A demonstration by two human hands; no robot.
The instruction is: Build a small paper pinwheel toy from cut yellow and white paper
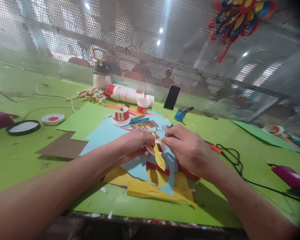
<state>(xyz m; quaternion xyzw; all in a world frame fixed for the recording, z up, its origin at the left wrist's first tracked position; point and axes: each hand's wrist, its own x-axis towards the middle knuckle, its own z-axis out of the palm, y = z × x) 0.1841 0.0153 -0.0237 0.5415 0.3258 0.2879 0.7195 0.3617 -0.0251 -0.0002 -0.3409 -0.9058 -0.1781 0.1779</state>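
- The green tabletop point(20, 173) spreads under everything, offering a flat, steady base.
- On it lies the light-blue paper sheet point(102, 133), its cut edges reaching beneath both hands.
- Yellow paper offcuts point(150, 192) lie at the near side, creased and probably easy to bend.
- The right hand point(190, 146) is beside the work, thumb and forefinger drawn nearly together; I cannot tell whether anything is pinched between them.
- The left hand point(137, 141) has its fingers curled closed around the side of the cup piece.
- A red-and-white paper cup point(122, 115) stands rim down beyond the hands.
- The round paper-cup piece point(150, 150) sits in the left fingers, above the blue sheet. It should be light and stiffest along its rim, the best place to grip; squeezing across would likely buckle it.
- The yellow paper strip point(158, 158) lies across that piece, its broad dotted end hanging forward. It looks thin, floppy and easily torn; the broad end would take a gentle pinch.
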